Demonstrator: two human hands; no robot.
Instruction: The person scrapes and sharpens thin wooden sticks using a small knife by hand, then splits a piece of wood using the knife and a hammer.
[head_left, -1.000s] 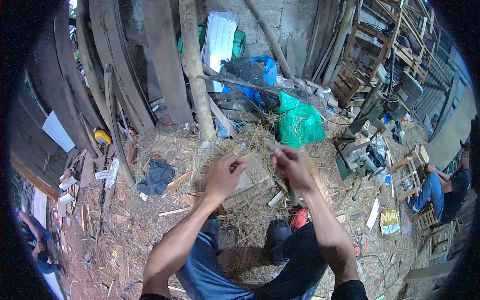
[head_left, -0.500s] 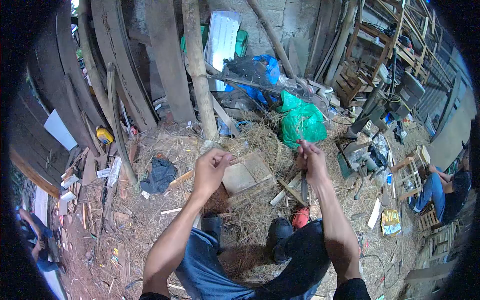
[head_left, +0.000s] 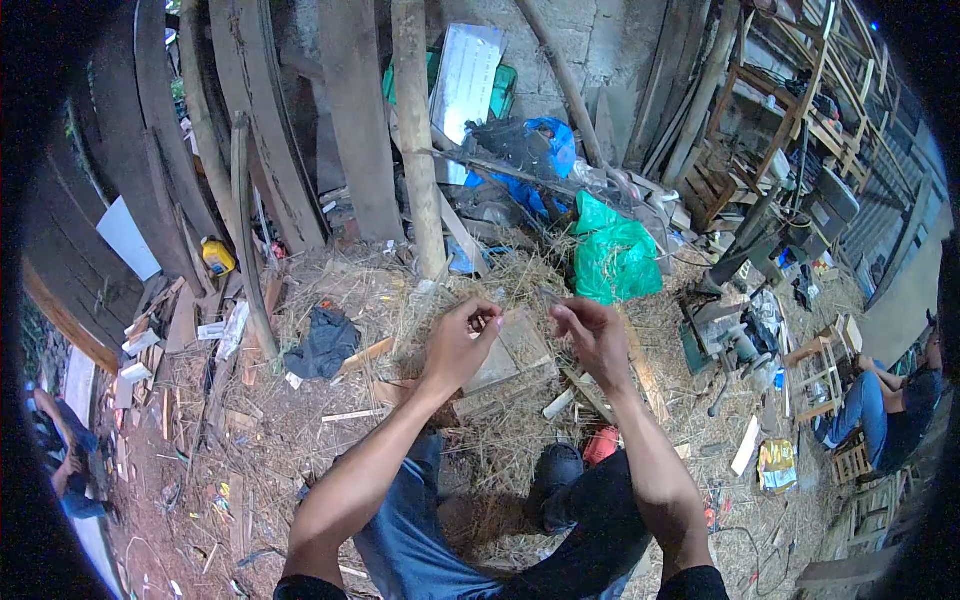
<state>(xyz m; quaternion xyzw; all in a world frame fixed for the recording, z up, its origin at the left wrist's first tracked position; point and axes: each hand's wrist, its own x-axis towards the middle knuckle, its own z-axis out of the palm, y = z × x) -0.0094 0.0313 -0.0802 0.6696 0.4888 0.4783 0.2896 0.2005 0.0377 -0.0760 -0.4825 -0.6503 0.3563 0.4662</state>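
My left hand [head_left: 462, 342] is raised in front of me, thumb and fingertips pinched together; whatever sits between them is too small to name. My right hand [head_left: 592, 338], a little to its right, is also closed in a pinch, with a small thin thing at its fingertips that I cannot make out. The hands are apart. Behind and below them a wooden board [head_left: 510, 350] lies on the straw-covered ground, partly hidden by my left hand.
A green plastic bag [head_left: 615, 255] lies ahead, and a dark cloth [head_left: 324, 343] to the left. A red object [head_left: 601, 445] is near my shoe. A metal machine [head_left: 735, 335] stands right. One person [head_left: 885, 410] sits far right, another [head_left: 62, 440] far left.
My right hand has come back left and down, closer to my left hand, which has shifted slightly right. The view has turned a little to the left.
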